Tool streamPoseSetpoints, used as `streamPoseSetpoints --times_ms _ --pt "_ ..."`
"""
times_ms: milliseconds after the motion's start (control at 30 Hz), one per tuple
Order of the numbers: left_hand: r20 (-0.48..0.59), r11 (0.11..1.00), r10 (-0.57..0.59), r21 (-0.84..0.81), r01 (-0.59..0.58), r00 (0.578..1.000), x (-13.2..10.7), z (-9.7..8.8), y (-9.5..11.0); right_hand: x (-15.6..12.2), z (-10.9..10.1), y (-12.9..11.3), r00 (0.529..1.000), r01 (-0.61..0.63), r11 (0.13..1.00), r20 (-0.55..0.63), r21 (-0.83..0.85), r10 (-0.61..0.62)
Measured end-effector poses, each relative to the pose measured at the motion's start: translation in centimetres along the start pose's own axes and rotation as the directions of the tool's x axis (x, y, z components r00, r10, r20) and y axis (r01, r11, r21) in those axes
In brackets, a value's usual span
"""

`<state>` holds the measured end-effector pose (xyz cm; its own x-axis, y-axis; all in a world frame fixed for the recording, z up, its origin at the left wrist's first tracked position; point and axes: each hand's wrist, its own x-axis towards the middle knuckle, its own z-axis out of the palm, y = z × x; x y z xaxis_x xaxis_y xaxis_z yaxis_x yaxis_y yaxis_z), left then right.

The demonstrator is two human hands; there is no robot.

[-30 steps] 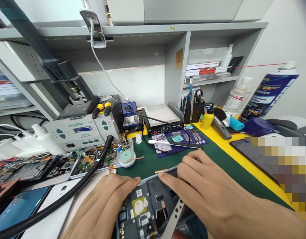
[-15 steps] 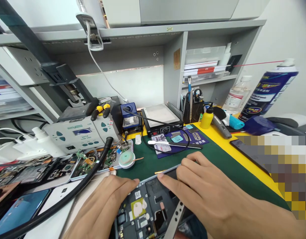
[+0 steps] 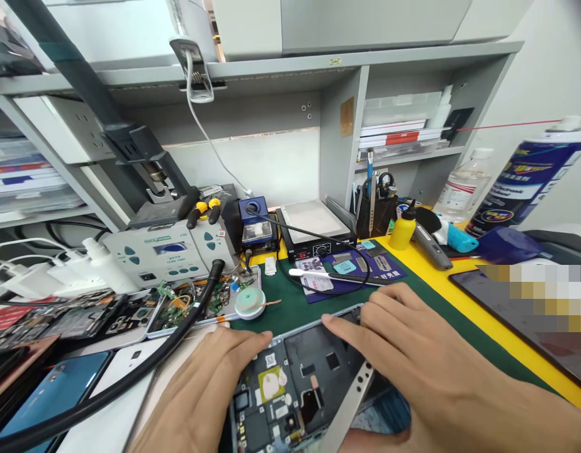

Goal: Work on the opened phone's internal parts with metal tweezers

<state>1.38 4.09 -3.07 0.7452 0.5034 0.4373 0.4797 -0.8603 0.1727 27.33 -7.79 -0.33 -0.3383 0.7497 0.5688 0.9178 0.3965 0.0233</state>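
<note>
An opened phone [image 3: 294, 377] with its black inner frame and boards showing lies on the green mat [image 3: 309, 302] near the front edge. My left hand [image 3: 200, 396] grips the phone's upper left corner, fingertips curled over the edge. My right hand [image 3: 413, 365] lies over the phone's right side, its index finger pressed on the top edge. A silvery flat strip [image 3: 349, 402] with holes leans across the phone under my right palm.
Behind the mat stand a grey soldering station [image 3: 162, 248], a black heating plate [image 3: 318, 229], a yellow bottle [image 3: 402, 229] and a blue spray can [image 3: 526, 182]. A tray of phone parts [image 3: 196, 302] and a thick black hose [image 3: 129, 377] lie left. Another phone [image 3: 530, 321] lies right.
The view has shifted, so everything sits slightly further right and lower. Both hands stay on the phone; my right index finger has slid a little along its top edge.
</note>
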Motion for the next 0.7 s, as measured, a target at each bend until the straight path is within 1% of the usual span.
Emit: streamPoseSetpoints --times_ms 67,133,233,300,367,400,433,500,533,600,633,700 --pt "-0.023 0.999 0.003 -0.033 -0.003 1.0 0.2 -0.1 -0.1 0.1 -0.4 0.3 0.997 -0.05 0.999 0.067 0.018 0.049" --pt "-0.055 0.994 -0.012 -0.109 0.006 0.998 0.2 -0.4 0.6 0.3 -0.8 0.8 0.983 -0.099 0.994 0.161 0.051 0.09" --pt "-0.069 0.966 -0.109 -0.242 0.089 0.992 0.3 -1.1 2.4 0.8 -1.2 1.3 0.954 -0.143 0.982 0.281 0.123 0.103" --pt "-0.076 0.938 -0.168 -0.32 0.135 0.983 0.3 -1.4 3.4 1.1 -1.3 1.5 0.942 -0.168 0.971 0.317 0.172 0.107" --pt "-0.08 0.882 -0.225 -0.441 0.168 0.971 0.3 -1.6 4.0 1.4 -1.5 1.5 0.943 -0.189 0.956 0.315 0.224 0.112" --pt "-0.083 0.831 -0.265 -0.525 0.184 0.961 0.4 -1.7 4.2 1.5 -1.5 1.4 0.947 -0.197 0.948 0.298 0.252 0.118" --pt "-0.084 0.762 -0.316 -0.616 0.2 0.945 0.5 -1.8 4.4 1.5 -1.6 1.2 0.952 -0.208 0.938 0.276 0.277 0.13" --pt "-0.076 0.593 -0.429 -0.775 0.217 0.9 0.8 -2.1 4.8 1.7 -1.8 0.7 0.958 -0.24 0.915 0.231 0.324 0.169" --pt "-0.055 0.497 -0.478 -0.84 0.218 0.877 0.9 -2.2 5.0 1.8 -1.9 0.4 0.959 -0.257 0.904 0.206 0.342 0.195" --pt "0.037 0.303 -0.536 -0.924 0.233 0.843 1.1 -2.4 5.7 2.1 -2.1 -0.5 0.957 -0.284 0.883 0.166 0.373 0.237" --pt "0.102 0.197 -0.541 -0.95 0.244 0.835 1.1 -2.4 6.0 2.2 -2.2 -0.9 0.956 -0.293 0.874 0.151 0.388 0.253" --pt "0.201 0.073 -0.536 -0.957 0.281 0.82 0.9 -2.3 6.5 2.4 -2.5 -1.8 0.949 -0.316 0.854 0.135 0.414 0.286"
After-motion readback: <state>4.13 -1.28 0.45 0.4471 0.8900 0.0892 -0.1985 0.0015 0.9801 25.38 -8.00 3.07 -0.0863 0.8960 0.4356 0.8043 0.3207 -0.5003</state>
